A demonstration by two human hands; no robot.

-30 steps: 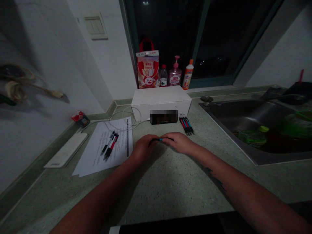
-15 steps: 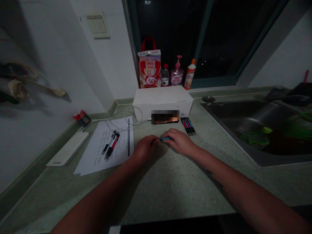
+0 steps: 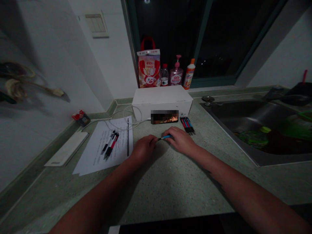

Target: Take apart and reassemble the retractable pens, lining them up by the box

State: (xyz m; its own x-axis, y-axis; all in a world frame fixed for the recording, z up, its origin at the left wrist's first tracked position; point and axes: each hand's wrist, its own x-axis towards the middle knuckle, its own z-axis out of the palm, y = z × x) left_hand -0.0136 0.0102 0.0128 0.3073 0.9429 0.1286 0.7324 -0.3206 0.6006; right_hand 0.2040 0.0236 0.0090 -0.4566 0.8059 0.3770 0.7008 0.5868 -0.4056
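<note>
Between my two hands, above the green speckled counter, is a blue pen [image 3: 166, 136]. My right hand [image 3: 179, 139] is closed on its blue barrel. My left hand [image 3: 144, 148] pinches the dark end at the left. Several red and blue pens [image 3: 187, 125] lie side by side just beyond my right hand. To the left, a few black, red and clear pens [image 3: 111, 145] rest on printed sheets of paper [image 3: 94, 152]. A phone [image 3: 164, 119] leans against a white box, with a cable at its left end.
The white box [image 3: 162, 97] stands at the back, with a bag [image 3: 149, 70] and bottles [image 3: 176, 74] behind it. A steel sink [image 3: 248, 113] is at the right. At the left are a white flat board [image 3: 67, 149] and a small red packet [image 3: 81, 118].
A grey part of the pen now shows between my fingers, where mostly blue showed before. My hands have hardly moved, and the view has shifted slightly.
</note>
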